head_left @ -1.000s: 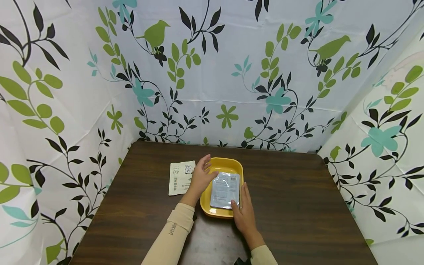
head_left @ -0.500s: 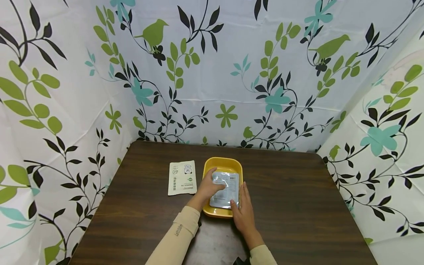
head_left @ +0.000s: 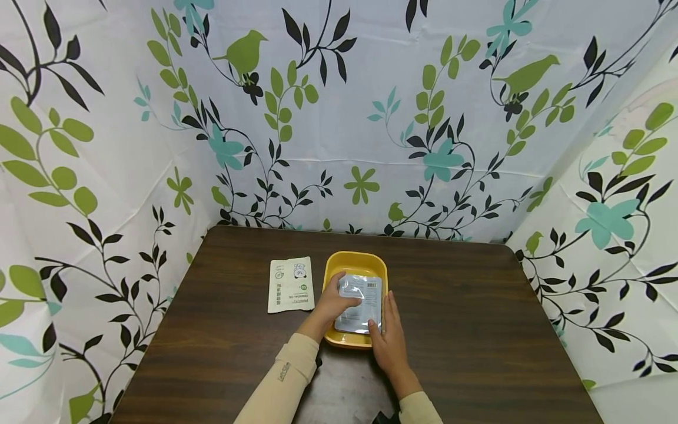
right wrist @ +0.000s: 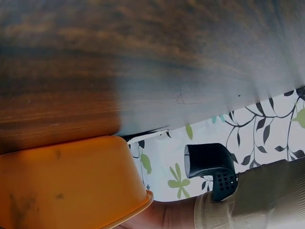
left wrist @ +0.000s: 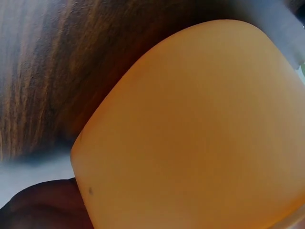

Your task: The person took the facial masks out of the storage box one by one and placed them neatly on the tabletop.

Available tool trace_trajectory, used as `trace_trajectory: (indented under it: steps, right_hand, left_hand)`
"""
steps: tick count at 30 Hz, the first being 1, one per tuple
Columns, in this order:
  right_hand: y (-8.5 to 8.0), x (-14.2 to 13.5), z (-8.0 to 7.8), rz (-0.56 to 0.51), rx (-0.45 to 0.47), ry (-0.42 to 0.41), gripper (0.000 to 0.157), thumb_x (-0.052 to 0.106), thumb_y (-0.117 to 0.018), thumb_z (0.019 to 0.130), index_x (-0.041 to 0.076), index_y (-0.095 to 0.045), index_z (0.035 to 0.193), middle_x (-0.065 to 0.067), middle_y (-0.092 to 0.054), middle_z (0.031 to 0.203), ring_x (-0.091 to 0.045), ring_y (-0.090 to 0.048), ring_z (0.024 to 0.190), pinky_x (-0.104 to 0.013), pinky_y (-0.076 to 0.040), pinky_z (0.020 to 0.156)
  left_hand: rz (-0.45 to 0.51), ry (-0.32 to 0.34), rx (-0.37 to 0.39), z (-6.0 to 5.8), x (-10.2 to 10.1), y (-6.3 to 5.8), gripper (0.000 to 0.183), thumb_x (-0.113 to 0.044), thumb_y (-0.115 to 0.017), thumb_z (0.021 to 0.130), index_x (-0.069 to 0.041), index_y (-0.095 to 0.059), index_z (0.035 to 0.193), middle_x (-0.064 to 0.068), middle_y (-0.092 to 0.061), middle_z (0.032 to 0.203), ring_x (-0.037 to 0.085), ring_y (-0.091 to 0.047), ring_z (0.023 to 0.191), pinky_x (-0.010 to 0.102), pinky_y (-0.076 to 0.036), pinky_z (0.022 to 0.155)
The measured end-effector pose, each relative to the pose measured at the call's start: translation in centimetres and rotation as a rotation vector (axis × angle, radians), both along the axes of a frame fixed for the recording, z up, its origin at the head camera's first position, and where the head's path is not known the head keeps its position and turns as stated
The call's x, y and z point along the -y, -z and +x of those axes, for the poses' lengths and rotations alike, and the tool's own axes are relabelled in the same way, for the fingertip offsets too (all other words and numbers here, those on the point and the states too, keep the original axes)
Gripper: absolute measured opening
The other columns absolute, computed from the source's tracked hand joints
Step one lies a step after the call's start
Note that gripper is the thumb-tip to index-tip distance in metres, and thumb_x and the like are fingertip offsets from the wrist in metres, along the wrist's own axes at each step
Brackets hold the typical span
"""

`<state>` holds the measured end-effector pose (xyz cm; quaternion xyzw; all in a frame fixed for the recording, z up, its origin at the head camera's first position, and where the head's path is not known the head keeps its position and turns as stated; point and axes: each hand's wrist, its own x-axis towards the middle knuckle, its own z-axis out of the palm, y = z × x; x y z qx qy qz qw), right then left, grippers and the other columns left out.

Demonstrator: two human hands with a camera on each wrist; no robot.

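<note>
A yellow tray [head_left: 356, 259] stands on the dark wooden table, holding a silvery printed packet [head_left: 365, 288]. My left hand [head_left: 327, 306] grips the tray's left side, its thumb reaching over the packet; its lower fingers are hidden. On the opposite side, my right hand [head_left: 391, 344] holds the right rim, with the thumb inside by the packet's lower corner and the fingers along the outer wall. The tray's outer wall [left wrist: 190, 119] fills most of the left wrist view. In the right wrist view the tray [right wrist: 71, 176] shows at lower left.
A cream printed packet [head_left: 290, 285] lies flat just left of the tray. The wooden tabletop [head_left: 477, 306] extends to both sides. Behind it hangs a white curtain [head_left: 328, 147] with leaves and birds. A black wrist device [right wrist: 209, 164] shows on a beige sleeve [right wrist: 271, 191].
My left hand has come down from above the tray's left edge onto its side, with the thumb now over the silvery packet. The right hand stays where it was.
</note>
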<state>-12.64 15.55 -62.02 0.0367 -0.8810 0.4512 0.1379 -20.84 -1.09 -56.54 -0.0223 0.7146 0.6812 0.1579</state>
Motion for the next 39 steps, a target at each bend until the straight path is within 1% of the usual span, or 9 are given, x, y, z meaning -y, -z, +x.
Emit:
trace_trajectory:
  steps: [10,18,20,23,26,28,30,33,39]
  right_hand:
    - [0.1,0.2,0.0,-0.003,0.018,0.023,0.071,0.024,-0.057,0.102,0.000,-0.025,0.161,-0.015,-0.021,0.171,-0.039,-0.026,0.155,-0.062,-0.026,0.121]
    - [0.0,0.2,0.0,-0.015,0.027,0.014,0.072,0.026,-0.056,0.102,0.000,-0.024,0.161,-0.014,-0.019,0.171,-0.039,-0.025,0.155,-0.064,-0.024,0.121]
    - [0.0,0.2,0.0,-0.017,0.028,0.011,0.072,0.025,-0.056,0.102,0.001,-0.024,0.161,-0.013,-0.018,0.172,-0.039,-0.024,0.156,-0.064,-0.024,0.121]
    - [0.0,0.2,0.0,-0.017,0.020,0.009,0.072,0.025,-0.056,0.101,0.001,-0.024,0.161,-0.014,-0.018,0.171,-0.040,-0.024,0.155,-0.065,-0.025,0.121]
    - [0.0,0.2,0.0,-0.016,0.005,0.007,0.071,0.025,-0.056,0.102,-0.001,-0.025,0.160,-0.016,-0.019,0.171,-0.041,-0.025,0.155,-0.066,-0.026,0.120]
    - [0.0,0.2,0.0,-0.013,-0.003,0.008,0.071,0.025,-0.056,0.102,-0.003,-0.026,0.160,-0.017,-0.020,0.170,-0.042,-0.025,0.154,-0.066,-0.026,0.119]
    - [0.0,0.2,0.0,-0.016,-0.008,0.007,0.070,0.024,-0.056,0.102,-0.004,-0.026,0.159,-0.017,-0.020,0.170,-0.043,-0.025,0.154,-0.067,-0.026,0.119]
    - [0.0,0.2,0.0,-0.015,-0.005,0.011,0.070,0.022,-0.057,0.102,-0.003,-0.026,0.159,-0.016,-0.020,0.170,-0.042,-0.026,0.154,-0.066,-0.026,0.119]
    - [0.2,0.2,-0.1,0.005,-0.004,0.021,0.069,0.022,-0.057,0.102,-0.003,-0.027,0.159,-0.017,-0.021,0.170,-0.042,-0.027,0.154,-0.066,-0.027,0.118]
  left_hand:
    - [0.183,-0.017,-0.046,0.2,0.5,0.3,0.089,0.005,-0.076,0.083,-0.007,-0.031,0.159,0.028,-0.017,0.167,0.046,-0.030,0.151,0.052,-0.045,0.113]
    - [0.288,0.035,-0.119,0.3,0.8,0.5,0.083,0.008,-0.068,0.088,-0.004,-0.028,0.159,0.029,-0.045,0.154,0.047,-0.049,0.137,0.028,-0.055,0.092]
    - [0.276,0.046,-0.133,0.4,0.8,0.6,0.082,0.007,-0.068,0.089,-0.006,-0.029,0.160,0.025,-0.043,0.157,0.043,-0.047,0.141,0.031,-0.055,0.097]
    - [0.181,0.066,-0.191,0.8,0.8,0.6,0.078,0.003,-0.070,0.090,-0.008,-0.034,0.159,0.018,-0.041,0.161,0.037,-0.040,0.148,0.044,-0.047,0.111]
    - [0.065,0.113,-0.269,1.3,0.7,0.4,0.076,-0.001,-0.072,0.090,-0.009,-0.038,0.157,0.014,-0.038,0.164,0.036,-0.034,0.153,0.055,-0.037,0.118]
    - [0.039,0.160,-0.298,1.5,0.7,0.3,0.077,0.000,-0.071,0.090,-0.010,-0.037,0.158,0.011,-0.033,0.167,0.037,-0.030,0.154,0.058,-0.035,0.119]
    - [0.046,0.203,-0.307,1.6,0.6,0.3,0.079,0.003,-0.071,0.089,-0.009,-0.036,0.159,0.012,-0.025,0.170,0.040,-0.028,0.154,0.059,-0.035,0.119]
    - [0.108,0.229,-0.268,1.7,0.5,0.4,0.081,0.007,-0.069,0.088,-0.009,-0.034,0.159,0.015,-0.016,0.171,0.043,-0.028,0.153,0.057,-0.038,0.118]
    - [0.132,0.230,-0.231,1.8,0.2,0.5,0.078,0.006,-0.069,0.088,-0.003,-0.035,0.157,0.027,-0.043,0.156,0.045,-0.049,0.139,0.043,-0.056,0.099]
